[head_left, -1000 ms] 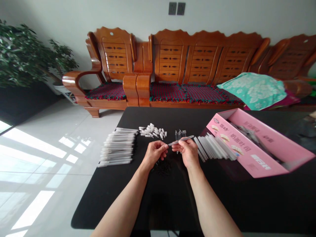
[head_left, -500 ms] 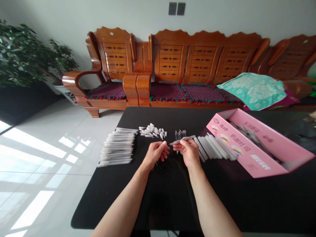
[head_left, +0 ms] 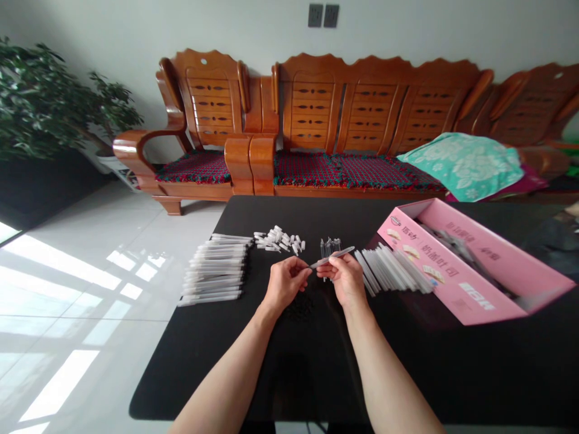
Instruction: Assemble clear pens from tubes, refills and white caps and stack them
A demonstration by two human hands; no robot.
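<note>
Between both hands a slim translucent pen (head_left: pixel 342 251) is held at a slant, its right end higher. My right hand (head_left: pixel 347 278) is closed on its barrel, thumb on top. At the pen's left end my left hand (head_left: pixel 286 282) pinches with thumb and forefinger; any small part between them is hidden. Beneath the left hand lies a heap of small black pieces (head_left: pixel 301 308). Behind the right hand are several thin pen refills (head_left: pixel 330 245). A row of clear pen barrels (head_left: pixel 393 269) lies to its right, and short white caps (head_left: pixel 279 239) are scattered behind the left hand.
A stack of pens with black ends (head_left: pixel 215 271) lies at the left of the black table (head_left: pixel 312 374). On the right stands an open pink box (head_left: pixel 456 274) with grey items inside. Wooden seats (head_left: pixel 312 108) with woven mats line the far side.
My left hand has closed its thumb and forefinger at the pen's left end. The pen has shifted slightly left with my right hand.
</note>
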